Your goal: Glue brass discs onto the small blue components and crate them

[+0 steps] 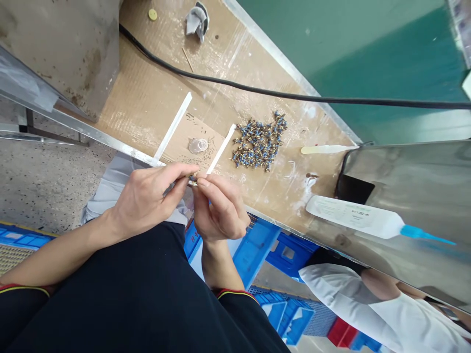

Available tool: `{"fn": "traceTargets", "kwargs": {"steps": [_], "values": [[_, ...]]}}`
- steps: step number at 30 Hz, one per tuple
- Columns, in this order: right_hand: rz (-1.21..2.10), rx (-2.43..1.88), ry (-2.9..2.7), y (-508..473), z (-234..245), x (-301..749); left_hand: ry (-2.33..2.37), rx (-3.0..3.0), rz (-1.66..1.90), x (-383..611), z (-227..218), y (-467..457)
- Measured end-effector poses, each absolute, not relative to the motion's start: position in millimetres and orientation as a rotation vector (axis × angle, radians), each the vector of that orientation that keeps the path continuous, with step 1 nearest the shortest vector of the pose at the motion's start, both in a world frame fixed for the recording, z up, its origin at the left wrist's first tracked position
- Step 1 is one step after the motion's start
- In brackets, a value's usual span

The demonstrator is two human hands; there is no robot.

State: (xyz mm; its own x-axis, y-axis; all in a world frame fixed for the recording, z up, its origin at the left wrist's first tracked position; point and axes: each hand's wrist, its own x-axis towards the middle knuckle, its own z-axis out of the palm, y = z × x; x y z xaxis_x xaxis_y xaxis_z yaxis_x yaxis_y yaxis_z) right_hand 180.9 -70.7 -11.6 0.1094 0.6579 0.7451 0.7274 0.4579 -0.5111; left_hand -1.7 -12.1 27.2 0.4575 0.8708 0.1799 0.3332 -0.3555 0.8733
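I pinch one small blue-and-brass component (193,182) between the fingertips of my left hand (147,198) and right hand (219,208), above the near edge of the cardboard-covered workbench (147,98); steady, light pressure keeps it aligned.

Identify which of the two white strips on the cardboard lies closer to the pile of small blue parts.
The shorter white strip, ending just above the hands; its upper end nearly reaches the pile of small blue parts. The longer white strip lies farther left.

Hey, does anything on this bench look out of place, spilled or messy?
White smears and dried blobs mark the cardboard bench top, thickest near the glue tube. The small blue-and-brass parts lie in a loose heap. A crumpled grey rag sits at the far end.
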Motion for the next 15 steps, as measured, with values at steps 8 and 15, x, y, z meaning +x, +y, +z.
{"fn": "traceTargets", "kwargs": {"steps": [8,15], "values": [[0.582,-1.38,-1.177,-73.1,-7.9,173.5,1.049,1.882,0.807,1.7,22.7,-10.1],[0.654,-1.423,-1.212,-69.8,-10.6,173.5,1.159,1.988,0.716,-2.2,27.1,-9.4]]}}
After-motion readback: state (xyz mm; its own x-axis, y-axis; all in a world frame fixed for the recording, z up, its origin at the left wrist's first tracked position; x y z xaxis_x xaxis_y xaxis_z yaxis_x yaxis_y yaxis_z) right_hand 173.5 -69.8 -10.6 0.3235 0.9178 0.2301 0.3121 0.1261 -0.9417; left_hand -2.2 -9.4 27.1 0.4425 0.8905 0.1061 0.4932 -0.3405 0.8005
